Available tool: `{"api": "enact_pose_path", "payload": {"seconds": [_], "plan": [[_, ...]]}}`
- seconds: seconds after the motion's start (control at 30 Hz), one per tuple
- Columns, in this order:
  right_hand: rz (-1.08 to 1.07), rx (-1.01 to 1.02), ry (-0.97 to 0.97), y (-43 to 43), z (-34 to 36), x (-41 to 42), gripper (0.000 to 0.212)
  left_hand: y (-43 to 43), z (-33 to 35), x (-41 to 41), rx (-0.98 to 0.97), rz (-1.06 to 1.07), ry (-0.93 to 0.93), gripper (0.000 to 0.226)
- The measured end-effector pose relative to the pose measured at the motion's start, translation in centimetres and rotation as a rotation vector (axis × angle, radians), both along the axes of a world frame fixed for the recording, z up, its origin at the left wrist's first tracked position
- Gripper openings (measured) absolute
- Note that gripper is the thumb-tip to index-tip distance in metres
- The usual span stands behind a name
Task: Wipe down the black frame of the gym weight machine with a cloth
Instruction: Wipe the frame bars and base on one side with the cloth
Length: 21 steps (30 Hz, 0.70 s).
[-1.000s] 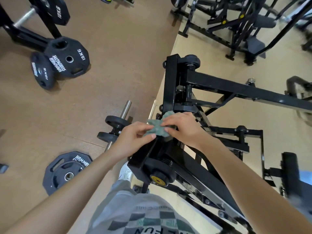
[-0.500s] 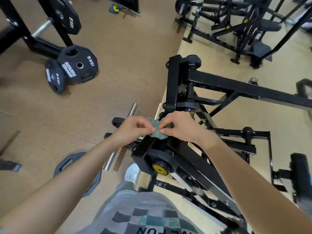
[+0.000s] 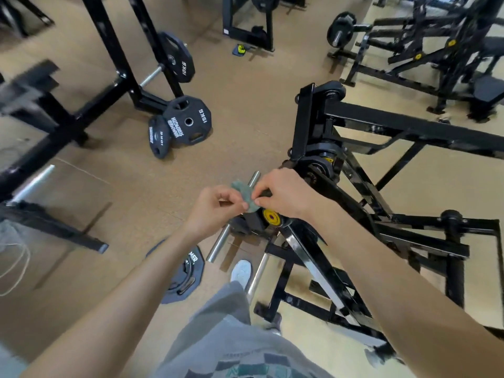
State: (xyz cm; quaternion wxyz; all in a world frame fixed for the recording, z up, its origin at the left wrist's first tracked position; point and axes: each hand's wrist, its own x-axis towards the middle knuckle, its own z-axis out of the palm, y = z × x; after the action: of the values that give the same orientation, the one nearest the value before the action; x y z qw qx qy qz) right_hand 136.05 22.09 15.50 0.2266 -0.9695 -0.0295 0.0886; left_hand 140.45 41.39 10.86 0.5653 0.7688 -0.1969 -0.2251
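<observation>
Pinching cloth (image 3: 244,194): left hand (image 3: 215,208); right hand (image 3: 283,193)

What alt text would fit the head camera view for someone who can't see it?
A left hand and right hand pinch a small grey-green cloth between them, by the yellow end cap of a gym machine's black frame. Behind, black weight plates lean against a rack on the brown floor.
</observation>
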Motion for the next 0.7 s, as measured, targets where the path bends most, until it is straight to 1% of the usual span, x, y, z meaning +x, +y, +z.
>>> {"api": "enact_pose_path", "payload": {"seconds": [0.1, 0.17, 0.23, 0.3, 0.37, 0.4, 0.5, 0.53, 0.63, 0.7], "plan": [[-0.044, -0.066, -0.049, 1.0, -0.3, -1.4, 0.014, 0.0, -0.2, -0.8, -0.017, 0.056, -0.025, 0.012], [-0.066, -0.113, -0.07, 1.5, -0.5, -2.0, 0.015, -0.1, -0.8, -0.5, -0.026, 0.057, -0.047, 0.011], [-0.077, -0.164, -0.08, 2.0, -0.7, -2.3, 0.017, 0.0, -1.9, 0.3, -0.025, 0.028, -0.089, 0.015], [-0.104, -0.181, -0.08, 2.3, -0.8, -2.2, 0.016, 0.4, -3.2, 1.4, -0.035, -0.013, -0.106, 0.026], [-0.175, -0.162, -0.074, 2.9, -0.7, -2.1, 0.014, 0.7, -4.1, 2.4, -0.088, -0.11, -0.078, 0.039], [-0.217, -0.156, -0.074, 3.3, -0.7, -2.1, 0.015, 0.8, -4.3, 2.9, -0.122, -0.166, -0.07, 0.04], [-0.361, -0.134, -0.073, 4.9, -0.6, -1.9, 0.038, 0.9, -5.4, 4.8, -0.173, -0.262, -0.092, 0.024], [-0.407, -0.12, -0.07, 5.2, -0.6, -1.9, 0.041, 0.9, -5.6, 5.6, -0.171, -0.284, -0.078, 0.021], [-0.466, -0.137, 0.008, 5.6, -0.5, -1.4, 0.035, 0.7, -6.5, 8.0, -0.148, -0.372, -0.022, 0.027], [-0.514, -0.121, 0.059, 5.6, -0.3, -1.0, 0.031, 0.4, -6.9, 9.4, -0.109, -0.459, -0.051, 0.024]]}}
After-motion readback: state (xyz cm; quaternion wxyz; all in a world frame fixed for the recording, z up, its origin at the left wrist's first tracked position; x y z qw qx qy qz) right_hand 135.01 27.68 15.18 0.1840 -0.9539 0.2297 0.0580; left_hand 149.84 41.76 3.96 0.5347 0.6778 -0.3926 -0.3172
